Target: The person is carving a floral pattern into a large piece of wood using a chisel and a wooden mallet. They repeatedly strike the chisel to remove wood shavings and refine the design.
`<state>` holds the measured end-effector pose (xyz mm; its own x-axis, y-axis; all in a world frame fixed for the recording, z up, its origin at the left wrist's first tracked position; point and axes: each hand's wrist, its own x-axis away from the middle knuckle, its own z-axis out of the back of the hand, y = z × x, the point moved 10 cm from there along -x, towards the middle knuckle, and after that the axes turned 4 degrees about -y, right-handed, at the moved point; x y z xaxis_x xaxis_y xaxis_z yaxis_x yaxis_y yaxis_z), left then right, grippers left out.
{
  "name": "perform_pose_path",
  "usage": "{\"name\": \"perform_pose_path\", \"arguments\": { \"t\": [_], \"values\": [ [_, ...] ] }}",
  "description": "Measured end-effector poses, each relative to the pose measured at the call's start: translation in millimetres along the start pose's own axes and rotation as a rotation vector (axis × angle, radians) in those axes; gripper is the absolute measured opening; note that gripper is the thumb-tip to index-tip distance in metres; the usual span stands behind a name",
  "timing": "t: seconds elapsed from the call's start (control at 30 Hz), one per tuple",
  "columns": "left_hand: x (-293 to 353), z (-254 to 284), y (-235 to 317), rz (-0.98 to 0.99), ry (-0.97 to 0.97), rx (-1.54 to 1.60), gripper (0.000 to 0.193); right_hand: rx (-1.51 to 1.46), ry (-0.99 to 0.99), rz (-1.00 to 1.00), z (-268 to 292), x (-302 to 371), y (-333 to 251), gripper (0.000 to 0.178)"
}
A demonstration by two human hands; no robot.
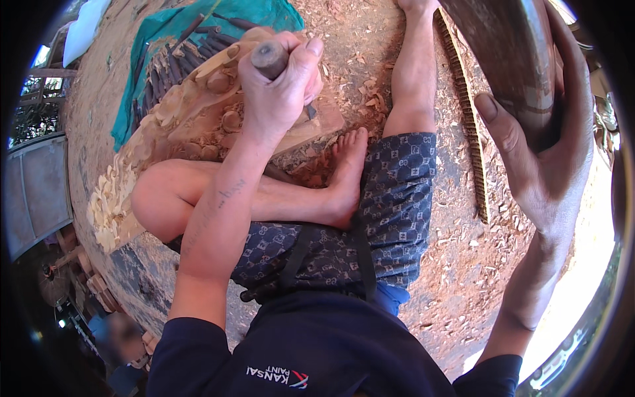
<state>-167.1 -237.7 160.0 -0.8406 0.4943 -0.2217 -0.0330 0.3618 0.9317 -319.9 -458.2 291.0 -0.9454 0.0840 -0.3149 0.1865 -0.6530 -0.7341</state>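
Note:
My left hand [278,92] is closed around the upright handle of a chisel [270,58], its round butt end facing up. My fist is over a pale carved wood piece [175,119] with rounded relief shapes. The chisel's cutting edge is hidden below the hand. High on the right, close to the camera, my right hand [546,172] grips a large, dark brown wooden mallet [506,56]. The thumb lies along its near side, and the fingers wrap behind it. Its upper end runs out of view. Mallet and chisel are apart.
A teal cloth [132,86] at the far left bears several dark-handled chisels [175,66]. Curled shavings [109,205] lie by the carving's left end. A ridged strip [471,132] lies right of my outstretched leg [411,86]. My folded leg [278,202] is beside the carving. Chips cover the ground.

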Motion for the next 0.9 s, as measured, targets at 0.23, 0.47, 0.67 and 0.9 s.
{"name": "perform_pose_path", "arguments": {
  "t": [0.23, 0.47, 0.67, 0.9],
  "values": [
    [21.2, -0.9, -4.2, -0.13, -0.035, -0.162, 0.011, 0.45, -0.354, 0.024, -35.0, -15.2, -23.9, 0.1],
    [29.1, -46.6, -7.4, -0.067, -0.44, 0.214, 0.026, 0.341, -0.346, -0.104, -33.7, 6.1, -10.6, 0.099],
    [12.3, -16.6, 27.4, -0.21, 0.029, -0.069, 0.029, 0.162, -0.214, -0.144, -27.9, 17.3, -2.7, 0.099],
    [6.1, 3.9, 12.8, -0.115, 0.077, -0.011, 0.037, 0.155, -0.046, -0.046, -9.2, 16.1, -3.7, 0.094]
  ]
}}
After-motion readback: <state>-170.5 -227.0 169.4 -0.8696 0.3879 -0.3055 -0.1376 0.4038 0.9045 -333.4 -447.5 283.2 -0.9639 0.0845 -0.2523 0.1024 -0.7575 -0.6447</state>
